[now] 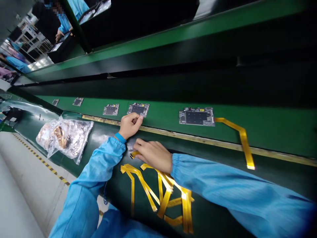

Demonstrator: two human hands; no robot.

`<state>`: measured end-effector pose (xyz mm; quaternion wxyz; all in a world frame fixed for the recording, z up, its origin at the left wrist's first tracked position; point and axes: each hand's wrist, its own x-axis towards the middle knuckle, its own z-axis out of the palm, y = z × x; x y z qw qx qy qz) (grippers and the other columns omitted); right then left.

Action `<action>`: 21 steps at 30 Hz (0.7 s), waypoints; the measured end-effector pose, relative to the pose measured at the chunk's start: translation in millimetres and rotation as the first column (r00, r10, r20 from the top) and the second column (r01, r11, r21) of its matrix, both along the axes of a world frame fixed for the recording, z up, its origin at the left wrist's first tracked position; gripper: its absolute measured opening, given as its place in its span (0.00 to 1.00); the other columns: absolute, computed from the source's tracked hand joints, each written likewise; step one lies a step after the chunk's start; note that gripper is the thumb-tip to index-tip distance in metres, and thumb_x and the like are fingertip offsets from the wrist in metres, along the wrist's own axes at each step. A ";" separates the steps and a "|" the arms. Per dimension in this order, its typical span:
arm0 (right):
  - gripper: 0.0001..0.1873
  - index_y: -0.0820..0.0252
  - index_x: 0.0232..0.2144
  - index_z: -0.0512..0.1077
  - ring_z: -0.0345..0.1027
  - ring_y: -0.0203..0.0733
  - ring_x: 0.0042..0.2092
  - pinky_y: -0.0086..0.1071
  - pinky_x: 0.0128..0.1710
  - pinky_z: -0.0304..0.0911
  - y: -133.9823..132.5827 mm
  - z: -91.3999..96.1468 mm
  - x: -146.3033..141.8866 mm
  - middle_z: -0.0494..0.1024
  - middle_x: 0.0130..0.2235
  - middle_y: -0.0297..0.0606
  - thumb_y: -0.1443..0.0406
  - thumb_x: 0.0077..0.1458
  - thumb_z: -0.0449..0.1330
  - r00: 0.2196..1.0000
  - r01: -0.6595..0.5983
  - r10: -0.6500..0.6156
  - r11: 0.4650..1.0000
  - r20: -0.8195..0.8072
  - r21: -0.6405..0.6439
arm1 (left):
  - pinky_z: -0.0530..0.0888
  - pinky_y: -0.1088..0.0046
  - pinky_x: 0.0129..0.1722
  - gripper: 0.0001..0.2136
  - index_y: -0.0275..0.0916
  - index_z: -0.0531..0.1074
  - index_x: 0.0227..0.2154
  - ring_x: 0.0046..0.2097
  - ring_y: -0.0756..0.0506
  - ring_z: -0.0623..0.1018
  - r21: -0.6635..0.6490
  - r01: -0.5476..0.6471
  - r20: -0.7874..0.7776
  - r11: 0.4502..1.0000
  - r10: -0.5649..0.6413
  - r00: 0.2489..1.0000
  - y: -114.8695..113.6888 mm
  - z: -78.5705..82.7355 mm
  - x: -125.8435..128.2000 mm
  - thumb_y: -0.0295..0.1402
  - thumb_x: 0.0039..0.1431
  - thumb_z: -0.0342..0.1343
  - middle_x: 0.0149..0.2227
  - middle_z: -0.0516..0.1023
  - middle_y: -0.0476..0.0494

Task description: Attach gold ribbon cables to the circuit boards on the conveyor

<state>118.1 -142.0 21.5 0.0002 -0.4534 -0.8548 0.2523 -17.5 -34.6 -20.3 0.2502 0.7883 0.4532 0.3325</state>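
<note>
On the green conveyor, a circuit board (140, 108) lies partly hidden behind my left hand (131, 125), whose curled fingers and thumb close on its near edge. My right hand (154, 154) is closed just below and to the right, pinching a yellow flex ribbon cable (135, 154); only its dark-tipped end shows. Under my right wrist spreads a loose pile of yellow flex cables (164, 195) on the dark green worktop. Farther right, another circuit board (196, 117) has a bent flex cable (243, 138) extending from its right side, hanging over the conveyor edge.
More circuit boards (111, 109) sit along the conveyor to the left. A clear plastic bag (68, 137) of parts lies on the worktop at left. A worn strip (173, 133) borders the conveyor. Co-workers in blue sleeves (64, 23) are beyond the green frame.
</note>
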 end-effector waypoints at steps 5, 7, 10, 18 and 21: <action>0.02 0.53 0.35 0.78 0.78 0.46 0.41 0.34 0.33 0.56 4.0 -5.9 3.5 0.84 0.40 0.35 0.63 0.61 0.67 0.973 0.057 -0.091 0.985 -0.211 -0.162 | 0.65 0.70 0.33 0.23 0.42 0.62 0.22 0.27 0.49 0.63 0.009 -0.016 0.000 1.000 0.016 1.000 -1.8 0.8 1.3 0.49 0.72 0.49 0.22 0.59 0.53; 0.05 0.53 0.31 0.78 0.77 0.45 0.39 0.34 0.34 0.56 5.2 -6.6 7.4 0.84 0.35 0.34 0.62 0.60 0.68 0.946 0.081 -0.154 0.964 -0.286 -0.252 | 0.65 0.70 0.32 0.22 0.42 0.62 0.22 0.27 0.49 0.63 0.008 -0.034 0.012 0.999 0.034 0.999 -2.0 0.3 1.3 0.48 0.72 0.50 0.21 0.59 0.53; 0.09 0.54 0.28 0.79 0.74 0.42 0.35 0.34 0.33 0.56 7.2 -6.9 14.1 0.83 0.31 0.33 0.59 0.57 0.70 0.884 0.115 -0.257 0.929 -0.391 -0.351 | 0.64 0.71 0.32 0.20 0.42 0.64 0.23 0.26 0.50 0.64 -0.002 -0.053 0.057 0.999 0.053 0.997 0.3 -1.2 -0.1 0.45 0.71 0.52 0.21 0.59 0.54; 0.24 0.58 0.32 0.83 0.76 0.47 0.37 0.38 0.38 0.70 19.4 5.5 49.3 0.85 0.35 0.40 0.44 0.54 0.66 0.629 0.059 -0.477 0.817 -0.614 -0.573 | 0.67 0.73 0.34 0.10 0.40 0.69 0.26 0.32 0.49 0.72 -0.140 -0.053 -0.177 0.989 0.028 0.984 29.5 11.9 8.8 0.31 0.65 0.58 0.26 0.68 0.53; 0.29 0.57 0.33 0.84 0.79 0.52 0.43 0.40 0.44 0.73 30.3 3.2 74.1 0.86 0.37 0.41 0.38 0.53 0.65 0.591 0.199 -0.556 0.802 -0.584 -0.563 | 0.71 0.71 0.39 0.08 0.41 0.72 0.28 0.37 0.46 0.76 -0.153 -0.037 -0.383 0.988 -0.024 0.924 37.3 23.0 26.5 0.30 0.64 0.60 0.32 0.75 0.48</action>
